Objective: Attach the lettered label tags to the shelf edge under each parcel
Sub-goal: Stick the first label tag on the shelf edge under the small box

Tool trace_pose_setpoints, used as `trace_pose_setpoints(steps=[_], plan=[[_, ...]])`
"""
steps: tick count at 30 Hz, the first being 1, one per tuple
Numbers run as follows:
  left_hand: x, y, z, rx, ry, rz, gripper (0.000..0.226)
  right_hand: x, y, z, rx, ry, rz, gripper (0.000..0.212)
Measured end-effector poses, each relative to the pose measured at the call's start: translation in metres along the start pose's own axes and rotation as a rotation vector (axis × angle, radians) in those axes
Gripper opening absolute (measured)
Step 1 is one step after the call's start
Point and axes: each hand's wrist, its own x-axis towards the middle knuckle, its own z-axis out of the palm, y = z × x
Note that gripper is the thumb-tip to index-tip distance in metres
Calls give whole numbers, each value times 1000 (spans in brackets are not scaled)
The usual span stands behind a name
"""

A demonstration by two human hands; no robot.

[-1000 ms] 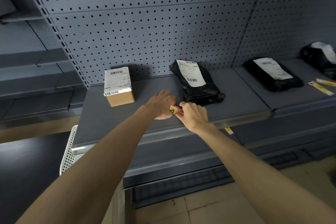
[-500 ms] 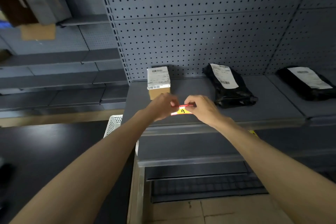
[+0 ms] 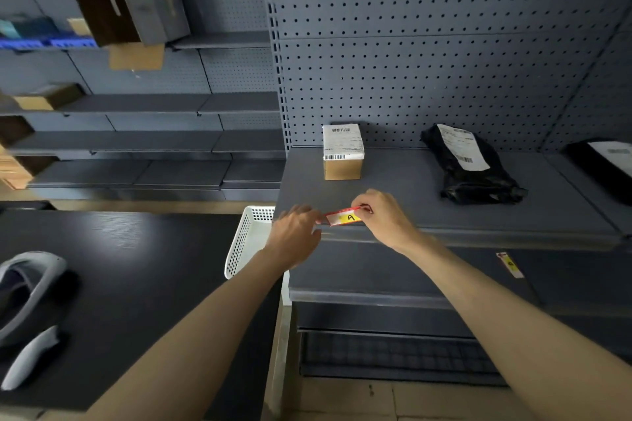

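A yellow and red tag marked "A" point(image 3: 344, 217) is held at the front edge of the grey shelf point(image 3: 478, 232), below the small cardboard parcel point(image 3: 342, 151). My right hand point(image 3: 386, 219) pinches the tag's right end. My left hand point(image 3: 297, 232) is at the tag's left end, blurred, its fingertips touching it. A black bag parcel point(image 3: 468, 166) lies to the right, and another black parcel point(image 3: 605, 161) at the far right. A second tag point(image 3: 510, 264) lies on the lower shelf.
A white perforated basket point(image 3: 246, 243) stands left of the shelf, beside a dark table point(image 3: 119, 267) with a grey headset point(image 3: 30, 287) and a controller point(image 3: 30, 355). Cardboard boxes point(image 3: 126, 7) sit on the shelving at the left. A pegboard wall point(image 3: 427, 44) backs the shelf.
My view has swung left. Both hands have carried the tag leftwards along the shelf, from in front of the black bag to below the cardboard parcel, and stretched it out flat at the edge.
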Motion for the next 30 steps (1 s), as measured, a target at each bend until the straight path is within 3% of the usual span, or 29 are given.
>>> trace_pose_setpoints(steps=[6, 23, 30], plan=[[-9, -7, 21, 128, 34, 24, 32, -3, 2, 9, -33, 13, 11, 14], [-16, -10, 21, 26, 35, 29, 32, 0, -6, 35, -278, -81, -17, 18], [-17, -1, 11, 23, 18, 45, 30, -20, -11, 21, -280, 6, 40, 28]])
